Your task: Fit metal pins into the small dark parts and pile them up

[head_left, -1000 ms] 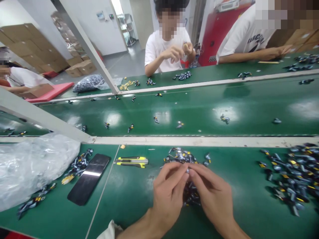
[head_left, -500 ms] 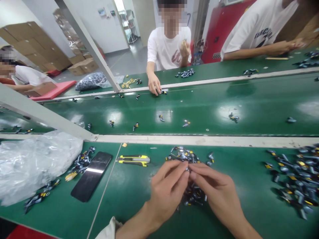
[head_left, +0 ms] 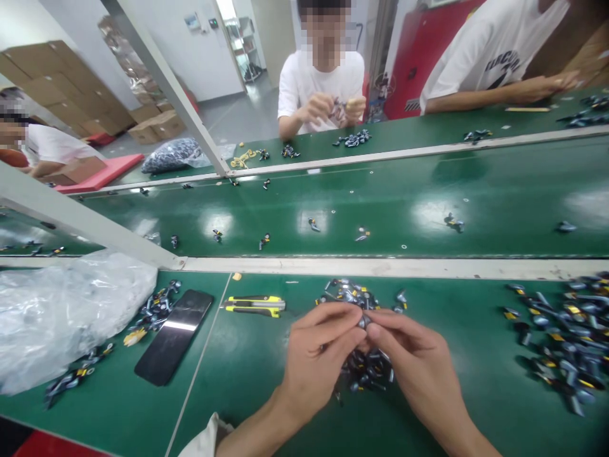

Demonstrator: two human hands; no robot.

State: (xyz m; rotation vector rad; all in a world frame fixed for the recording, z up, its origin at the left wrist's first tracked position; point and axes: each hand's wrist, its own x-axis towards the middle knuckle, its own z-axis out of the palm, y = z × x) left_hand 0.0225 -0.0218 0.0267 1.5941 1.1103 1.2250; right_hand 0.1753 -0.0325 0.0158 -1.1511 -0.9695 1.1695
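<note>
Pinched between the fingertips of both my hands is a small dark grey earbud [head_left: 364, 322], partly covered by the fingers. My left hand [head_left: 316, 352] grips it from the left, and my right hand [head_left: 416, 355] from the right. Under and just beyond the hands lies a pile of similar dark earbuds [head_left: 366, 371] with bits of yellow on them, partly hidden by my fingers. One loose earbud piece [head_left: 400, 299] rests beside the pile. A yellow-and-black utility knife [head_left: 254, 306] lies on the green bench, left of the pile.
A larger earbud heap [head_left: 566, 336] spreads at the right. To the left are a black phone [head_left: 174, 336] and a clear plastic bag [head_left: 71, 311]. Beyond a white rail [head_left: 333, 266], a green conveyor belt [head_left: 285, 203] carries scattered pieces. Co-workers sit across; a slanted white post [head_left: 95, 216] stands left.
My fingers have shifted slightly around the earbud, showing more of it. Pieces on the belt have moved a little right. The co-worker opposite has drawn a hand back from the belt to the chest.
</note>
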